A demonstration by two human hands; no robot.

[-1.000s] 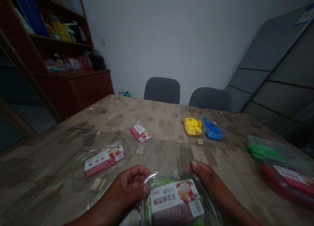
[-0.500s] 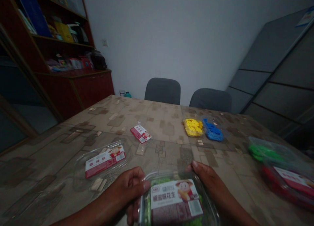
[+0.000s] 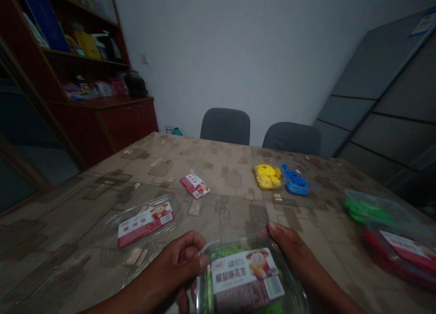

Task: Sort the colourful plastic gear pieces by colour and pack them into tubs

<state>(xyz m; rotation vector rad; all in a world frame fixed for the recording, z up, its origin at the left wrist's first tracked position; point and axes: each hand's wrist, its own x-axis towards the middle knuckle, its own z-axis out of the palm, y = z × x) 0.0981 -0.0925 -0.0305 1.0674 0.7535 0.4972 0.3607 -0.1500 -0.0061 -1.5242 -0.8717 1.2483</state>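
Between my two hands is a clear plastic container (image 3: 250, 277) with a printed label on its lid and light green pieces inside. My left hand (image 3: 180, 266) grips its left edge, thumb on the rim and fingers curled underneath. Along the far right corner, my right hand (image 3: 289, 246) has its thumb and fingers closed on the rim. Left of the container lies a clear labelled lid (image 3: 146, 223) on the table, near my left forearm. A smaller labelled clear lid (image 3: 195, 185) is farther back.
The patterned tabletop (image 3: 231, 173) carries a tub of yellow pieces (image 3: 267, 176) beside a tub of blue pieces (image 3: 295, 182). At the right stand a container of green pieces (image 3: 368, 209) and a labelled container with red contents (image 3: 398, 250). Two grey chairs (image 3: 225, 125) are behind the table.
The container in my hands has shifted slightly to the right, and its label is tilted a little differently. Both hands keep their hold. Things on the table stay put.
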